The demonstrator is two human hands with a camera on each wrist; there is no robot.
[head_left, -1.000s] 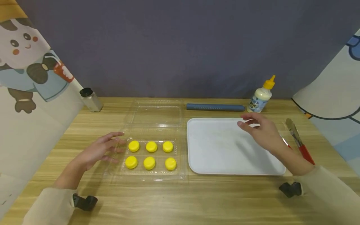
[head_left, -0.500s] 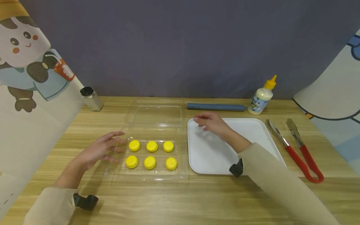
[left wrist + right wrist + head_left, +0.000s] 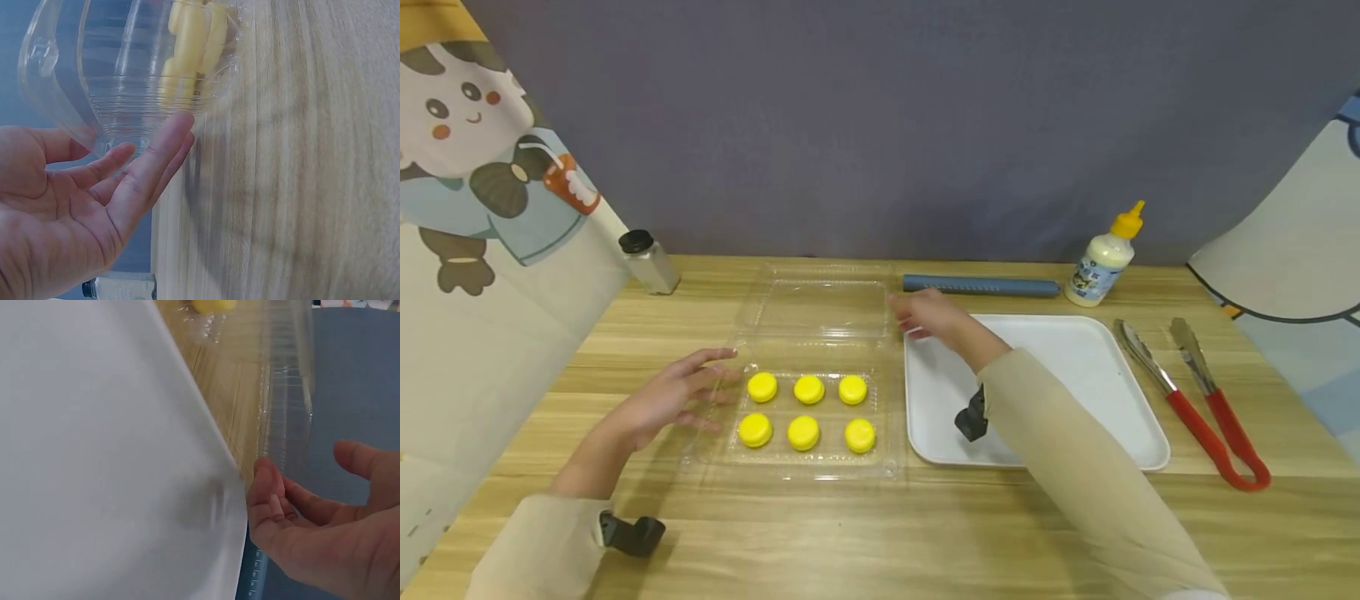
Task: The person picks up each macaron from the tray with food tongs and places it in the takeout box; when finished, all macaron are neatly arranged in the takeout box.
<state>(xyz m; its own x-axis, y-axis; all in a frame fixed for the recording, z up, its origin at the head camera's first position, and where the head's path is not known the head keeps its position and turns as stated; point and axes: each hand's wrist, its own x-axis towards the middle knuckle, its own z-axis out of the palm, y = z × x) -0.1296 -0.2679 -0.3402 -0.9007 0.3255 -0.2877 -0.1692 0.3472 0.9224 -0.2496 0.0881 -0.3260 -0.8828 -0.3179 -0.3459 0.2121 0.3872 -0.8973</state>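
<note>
A clear plastic clamshell box point(image 3: 820, 475) lies spread on the table, its lid point(image 3: 823, 304) folded back behind the base. In the base sit two rows of yellow macarons point(image 3: 808, 389). My left hand point(image 3: 662, 400) is at the base's left side, fingers extended; in the left wrist view the fingertips point(image 3: 181, 123) reach the ribbed plastic wall. Over the white tray's far left corner, my right hand point(image 3: 934, 314) has its fingertips right at the lid's right edge. Loosely bent fingers point(image 3: 265, 478) and a separate thumb show in the right wrist view, with nothing between them.
The white tray point(image 3: 1097, 375) lies right of the box. Behind it are a blue-grey rod point(image 3: 981, 286) and a squeeze bottle point(image 3: 1101, 265) with a yellow tip. Red-handled metal tongs point(image 3: 1213, 425) lie at right. A black-capped jar point(image 3: 651, 265) stands back left.
My right hand has swept left across the tray, from its right side to beside the box's lid, uncovering the tongs. My left hand has stayed by the box.
</note>
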